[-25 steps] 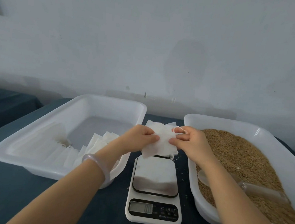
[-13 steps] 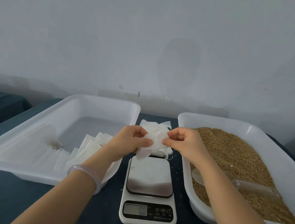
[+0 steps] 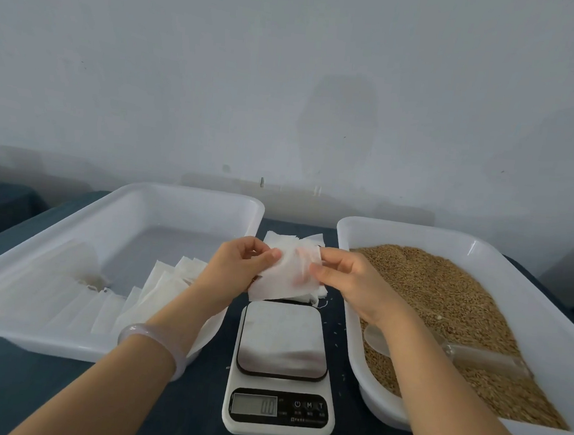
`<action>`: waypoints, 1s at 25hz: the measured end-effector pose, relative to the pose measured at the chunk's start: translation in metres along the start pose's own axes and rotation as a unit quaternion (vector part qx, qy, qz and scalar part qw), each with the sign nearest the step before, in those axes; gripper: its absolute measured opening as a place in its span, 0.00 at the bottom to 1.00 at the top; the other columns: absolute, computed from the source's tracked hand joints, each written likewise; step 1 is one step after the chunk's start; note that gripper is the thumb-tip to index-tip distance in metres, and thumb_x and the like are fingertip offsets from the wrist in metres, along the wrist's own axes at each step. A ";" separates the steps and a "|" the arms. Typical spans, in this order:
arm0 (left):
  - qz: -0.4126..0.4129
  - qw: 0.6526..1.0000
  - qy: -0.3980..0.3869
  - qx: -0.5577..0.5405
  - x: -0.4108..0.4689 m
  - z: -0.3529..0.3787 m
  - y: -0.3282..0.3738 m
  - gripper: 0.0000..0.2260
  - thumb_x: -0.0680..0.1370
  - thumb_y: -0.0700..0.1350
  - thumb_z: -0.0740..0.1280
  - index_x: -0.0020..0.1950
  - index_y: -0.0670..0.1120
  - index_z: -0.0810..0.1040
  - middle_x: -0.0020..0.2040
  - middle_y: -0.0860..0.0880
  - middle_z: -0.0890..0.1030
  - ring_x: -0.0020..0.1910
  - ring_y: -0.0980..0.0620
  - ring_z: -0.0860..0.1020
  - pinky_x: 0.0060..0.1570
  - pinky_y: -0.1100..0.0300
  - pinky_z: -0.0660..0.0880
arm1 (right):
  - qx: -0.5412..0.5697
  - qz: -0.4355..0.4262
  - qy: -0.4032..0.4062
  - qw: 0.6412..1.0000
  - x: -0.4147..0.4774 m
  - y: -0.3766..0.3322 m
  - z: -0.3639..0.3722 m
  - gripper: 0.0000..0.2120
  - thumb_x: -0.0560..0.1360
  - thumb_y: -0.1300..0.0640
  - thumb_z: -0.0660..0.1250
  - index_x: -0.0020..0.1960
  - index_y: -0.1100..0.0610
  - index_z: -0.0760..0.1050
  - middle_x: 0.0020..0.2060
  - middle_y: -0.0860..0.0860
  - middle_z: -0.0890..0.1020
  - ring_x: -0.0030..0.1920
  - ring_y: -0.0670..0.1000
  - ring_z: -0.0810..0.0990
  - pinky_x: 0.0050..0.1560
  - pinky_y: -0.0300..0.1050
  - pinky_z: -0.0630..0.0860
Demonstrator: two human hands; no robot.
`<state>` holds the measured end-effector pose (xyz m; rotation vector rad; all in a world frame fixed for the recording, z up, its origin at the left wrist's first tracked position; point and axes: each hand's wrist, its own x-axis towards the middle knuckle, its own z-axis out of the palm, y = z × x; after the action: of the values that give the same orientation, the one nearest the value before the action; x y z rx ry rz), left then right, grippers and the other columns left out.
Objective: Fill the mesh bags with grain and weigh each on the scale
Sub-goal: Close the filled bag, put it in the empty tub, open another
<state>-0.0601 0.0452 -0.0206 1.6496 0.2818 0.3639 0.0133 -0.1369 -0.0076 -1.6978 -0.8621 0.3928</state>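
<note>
**White mesh bag held open-side up, not yet filled**

White and limp, the mesh bag (image 3: 284,279) hangs in the air just above the far edge of the scale (image 3: 282,340), between the two trays. The left hand (image 3: 237,265) pinches its left edge between thumb and fingers. The right hand (image 3: 349,280) pinches the upper right edge the same way, and a fingertip shows faintly through the cloth. The bag looks flat and empty.

This seems to be the opening step: working the mouth of the bag apart before any grain (image 3: 444,298) goes in. The grain fills the right tray (image 3: 415,231), with a clear scoop (image 3: 474,355) lying on it near the right forearm. The scale's plate is bare and its display appears to read zero. More bags lie fanned in the left tray (image 3: 184,192), and a small pile of bags (image 3: 294,240) sits on the dark table (image 3: 25,385) behind the scale.

Next, one hand probably has to keep the mouth open while the other lets go and takes the scoop. The thin cloth may well fall shut once only one hand holds it.
</note>
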 end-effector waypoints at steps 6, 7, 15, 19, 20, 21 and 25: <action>0.211 0.939 0.051 0.266 -0.011 0.003 -0.004 0.21 0.66 0.62 0.70 0.53 0.53 0.74 0.51 0.62 0.77 0.50 0.64 0.75 0.49 0.76 0.67 | -0.057 0.035 0.029 0.997 0.001 -0.004 0.001 0.09 0.78 0.56 0.63 0.48 0.52 0.82 0.42 0.52 0.85 0.47 0.56 0.81 0.55 0.53 0.76; 0.250 0.904 0.011 0.346 -0.012 0.005 -0.006 0.33 0.62 0.67 0.70 0.61 0.51 0.73 0.57 0.60 0.75 0.56 0.61 0.73 0.56 0.72 0.65 | -0.066 0.035 0.010 0.997 0.000 -0.005 0.002 0.09 0.78 0.56 0.63 0.46 0.48 0.82 0.40 0.50 0.85 0.43 0.52 0.80 0.51 0.51 0.76; 0.205 0.904 -0.073 0.368 -0.007 0.010 -0.015 0.13 0.68 0.46 0.63 0.52 0.48 0.68 0.42 0.53 0.74 0.41 0.48 0.75 0.35 0.58 0.65 | -0.083 -0.035 -0.036 0.995 -0.006 -0.006 0.005 0.15 0.71 0.70 0.64 0.46 0.52 0.83 0.46 0.45 0.83 0.37 0.46 0.73 0.41 0.38 0.69; 0.129 0.949 -0.155 0.243 -0.009 0.005 -0.003 0.15 0.66 0.48 0.63 0.51 0.43 0.72 0.42 0.47 0.78 0.41 0.48 0.76 0.42 0.53 0.73 | -0.150 -0.107 -0.027 0.983 -0.011 -0.009 0.006 0.14 0.68 0.69 0.65 0.41 0.51 0.83 0.52 0.37 0.81 0.42 0.43 0.68 0.41 0.33 0.65; 0.119 0.954 -0.181 0.206 -0.010 0.003 0.000 0.15 0.67 0.46 0.63 0.51 0.41 0.73 0.40 0.46 0.78 0.38 0.49 0.76 0.40 0.54 0.74 | -0.153 -0.113 -0.025 0.981 -0.012 -0.010 0.007 0.13 0.68 0.67 0.68 0.41 0.49 0.83 0.52 0.36 0.81 0.44 0.40 0.69 0.42 0.32 0.65; 0.113 0.956 -0.207 0.173 -0.010 0.001 0.003 0.14 0.67 0.45 0.63 0.49 0.39 0.74 0.37 0.45 0.77 0.35 0.50 0.75 0.38 0.55 0.73 | -0.156 -0.114 -0.023 0.981 -0.013 -0.011 0.006 0.12 0.68 0.65 0.71 0.41 0.47 0.82 0.51 0.37 0.82 0.45 0.39 0.69 0.43 0.31 0.66; 0.095 0.954 -0.264 0.107 -0.012 -0.004 0.008 0.05 0.69 0.43 0.62 0.41 0.42 0.73 0.31 0.52 0.75 0.31 0.55 0.73 0.35 0.62 0.69 | -0.222 -0.136 -0.013 0.965 -0.011 -0.011 0.010 0.07 0.66 0.58 0.77 0.43 0.49 0.83 0.41 0.35 0.80 0.49 0.41 0.71 0.48 0.31 0.66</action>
<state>-0.0732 0.0431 -0.0134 1.9256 -0.2498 0.0232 -0.0045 -0.1363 -0.0024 -1.9450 -1.2545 0.0324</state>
